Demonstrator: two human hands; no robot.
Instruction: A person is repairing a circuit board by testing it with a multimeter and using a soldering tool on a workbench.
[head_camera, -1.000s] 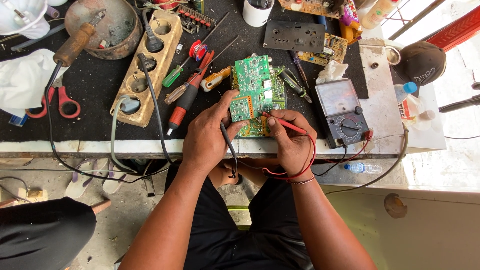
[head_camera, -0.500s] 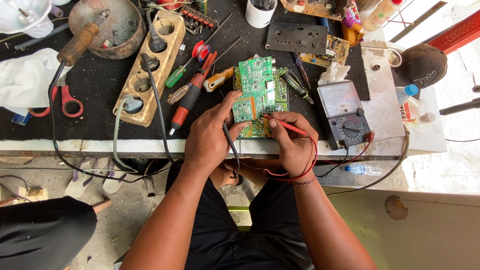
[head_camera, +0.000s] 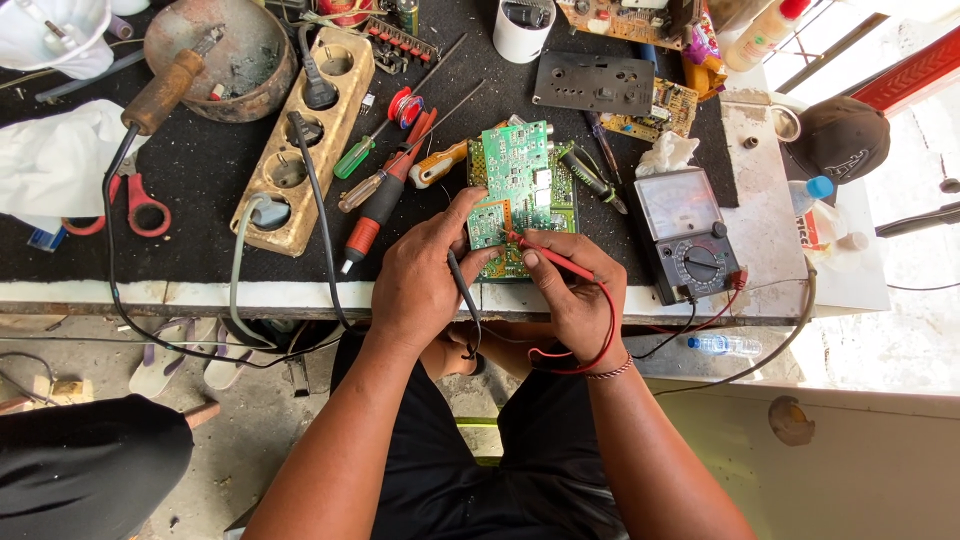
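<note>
A green circuit board (head_camera: 515, 175) is propped up near the front edge of the black bench mat. My left hand (head_camera: 425, 270) steadies the board's lower left edge and pinches a black test probe (head_camera: 464, 290) whose lead runs down off the bench. In my right hand (head_camera: 575, 290) is a red test probe (head_camera: 548, 255), tip touching the board's lower part. Both leads go to the grey analog multimeter (head_camera: 685, 235) lying to the right of the board.
Screwdrivers (head_camera: 385, 195) and a wooden socket strip (head_camera: 300, 140) lie left of the board. A soldering iron (head_camera: 165, 85) rests on a rusty round dish. Red-handled scissors (head_camera: 135, 200), a white cloth, other circuit boards and a dark cap (head_camera: 845, 135) surround the work spot.
My view has shifted slightly. Both hands stay on the board with the probes, the red probe tip nudged a little across the board's lower part.
</note>
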